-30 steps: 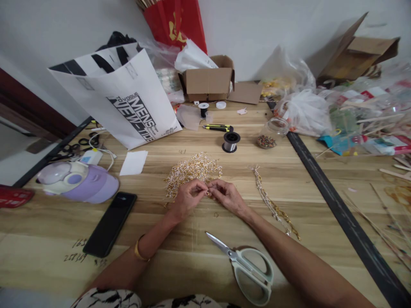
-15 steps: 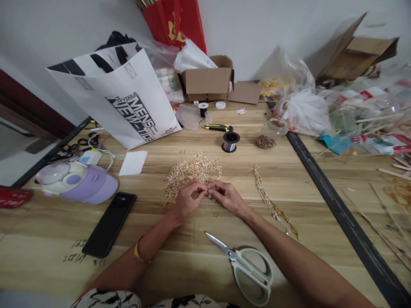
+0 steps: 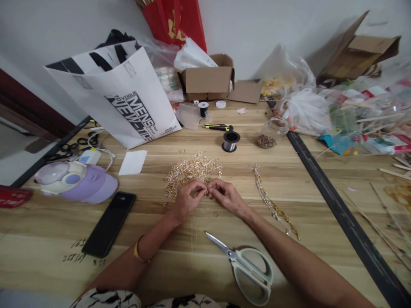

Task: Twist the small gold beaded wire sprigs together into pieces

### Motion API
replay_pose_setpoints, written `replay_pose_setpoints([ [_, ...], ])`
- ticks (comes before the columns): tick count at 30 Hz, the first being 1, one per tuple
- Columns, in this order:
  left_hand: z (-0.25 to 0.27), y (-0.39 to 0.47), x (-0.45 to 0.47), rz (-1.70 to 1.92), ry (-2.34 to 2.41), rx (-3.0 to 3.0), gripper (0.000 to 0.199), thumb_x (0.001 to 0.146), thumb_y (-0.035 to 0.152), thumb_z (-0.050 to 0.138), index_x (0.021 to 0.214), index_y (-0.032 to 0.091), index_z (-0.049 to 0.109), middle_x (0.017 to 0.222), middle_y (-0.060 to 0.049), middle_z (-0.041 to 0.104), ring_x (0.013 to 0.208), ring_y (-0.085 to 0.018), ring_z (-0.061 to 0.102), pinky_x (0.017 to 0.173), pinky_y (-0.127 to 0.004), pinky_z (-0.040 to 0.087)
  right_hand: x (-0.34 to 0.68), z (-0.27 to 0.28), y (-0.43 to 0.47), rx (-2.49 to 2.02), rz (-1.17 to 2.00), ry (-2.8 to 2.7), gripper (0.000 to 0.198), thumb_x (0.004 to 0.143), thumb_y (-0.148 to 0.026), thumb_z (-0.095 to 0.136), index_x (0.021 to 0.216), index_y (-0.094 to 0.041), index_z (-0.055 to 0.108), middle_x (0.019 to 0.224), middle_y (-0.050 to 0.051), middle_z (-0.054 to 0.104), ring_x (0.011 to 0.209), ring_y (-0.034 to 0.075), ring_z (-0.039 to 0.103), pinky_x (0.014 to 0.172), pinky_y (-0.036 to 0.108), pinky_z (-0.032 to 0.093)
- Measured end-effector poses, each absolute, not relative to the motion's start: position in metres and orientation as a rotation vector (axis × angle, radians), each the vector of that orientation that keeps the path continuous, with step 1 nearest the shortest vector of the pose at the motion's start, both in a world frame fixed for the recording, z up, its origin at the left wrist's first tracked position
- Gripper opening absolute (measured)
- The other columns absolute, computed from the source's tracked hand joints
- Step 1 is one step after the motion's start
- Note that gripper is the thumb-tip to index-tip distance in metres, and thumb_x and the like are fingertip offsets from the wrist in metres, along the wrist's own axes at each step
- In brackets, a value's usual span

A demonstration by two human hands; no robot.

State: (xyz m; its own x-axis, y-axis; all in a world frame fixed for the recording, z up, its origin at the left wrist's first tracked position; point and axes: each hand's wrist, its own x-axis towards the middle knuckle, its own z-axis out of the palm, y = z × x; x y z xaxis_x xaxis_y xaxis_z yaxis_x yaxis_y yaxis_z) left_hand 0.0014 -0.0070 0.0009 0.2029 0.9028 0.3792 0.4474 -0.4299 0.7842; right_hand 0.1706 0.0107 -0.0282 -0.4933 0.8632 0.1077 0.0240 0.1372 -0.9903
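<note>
My left hand (image 3: pixel 190 196) and my right hand (image 3: pixel 225 196) meet fingertip to fingertip at the front edge of a pile of small gold and silver links (image 3: pixel 189 169). Both are closed in a pinch, thumb against forefinger. Whatever sits between the fingertips is too small to make out. Just below them a tiny ring (image 3: pixel 215 214) lies on the wood. Scissors (image 3: pixel 245 269) with pale green handles rest between my forearms, blades pointing up and left. Right of my right hand, silver and gold chains (image 3: pixel 272 203) lie stretched out side by side.
A black phone (image 3: pixel 109 224) and a purple device (image 3: pixel 78 180) lie to the left, near a white paper bag (image 3: pixel 118 98). Behind the pile are a wire spool (image 3: pixel 230 141), a utility knife (image 3: pixel 218 127) and a bead jar (image 3: pixel 271 132). Plastic bags (image 3: pixel 305 111) crowd the right.
Both hands stay pinched together in the same place, with only slight finger movement. Objects on the table keep their places.
</note>
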Motion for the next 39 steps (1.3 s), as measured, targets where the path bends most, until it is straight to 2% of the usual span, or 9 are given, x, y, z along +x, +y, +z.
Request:
replay_pose_setpoints([
  [13,-0.013,-0.003,-0.004,1.101,1.328,1.846,0.004,0.077,0.015,0.061,0.078,0.016,0.066,0.075,-0.004,0.065,0.068,-0.014,0.061,0.064,-0.024,0.049,0.172,-0.026,0.01,-0.903,1.343,-1.742,0.018,0.089,-0.033,0.049,0.083,-0.017,0.052,0.059,-0.004,0.046,0.053,0.01,0.04,0.05,0.021,0.03],
  [25,-0.012,0.001,-0.011,0.938,1.389,2.022,0.011,0.079,0.015,0.055,0.07,0.017,0.062,0.064,0.0,0.061,0.06,-0.012,0.053,0.059,-0.023,0.04,0.173,-0.025,0.009,-1.025,1.267,-1.662,0.005,0.08,-0.02,0.051,0.077,-0.017,0.052,0.06,-0.004,0.045,0.054,0.009,0.039,0.049,0.021,0.03],
  [30,-0.012,0.002,-0.012,0.819,1.394,2.058,0.012,0.077,0.012,0.054,0.067,0.017,0.058,0.061,0.002,0.057,0.057,-0.012,0.049,0.058,-0.023,0.038,0.171,-0.027,0.008,-1.063,1.241,-1.542,0.009,0.082,-0.025,0.052,0.076,-0.018,0.051,0.063,-0.003,0.048,0.054,0.01,0.041,0.049,0.021,0.034],
  [35,-0.004,0.0,-0.01,0.755,1.337,1.955,0.014,0.081,0.018,0.052,0.068,0.016,0.057,0.06,0.002,0.055,0.057,-0.012,0.047,0.056,-0.023,0.036,0.17,-0.021,0.01,-0.911,1.45,-1.355,0.022,0.082,-0.037,0.059,0.075,-0.018,0.051,0.088,0.005,0.06,0.059,0.01,0.051,0.049,0.022,0.043],
  [39,0.003,0.0,-0.01,0.749,1.222,1.688,0.025,0.083,0.03,0.052,0.063,0.015,0.054,0.053,0.003,0.048,0.051,-0.01,0.043,0.049,-0.021,0.034,0.172,-0.019,0.014,-0.789,1.633,-1.219,0.028,0.078,-0.043,0.065,0.074,-0.017,0.053,0.082,0.004,0.065,0.058,0.01,0.058,0.05,0.022,0.049],
])
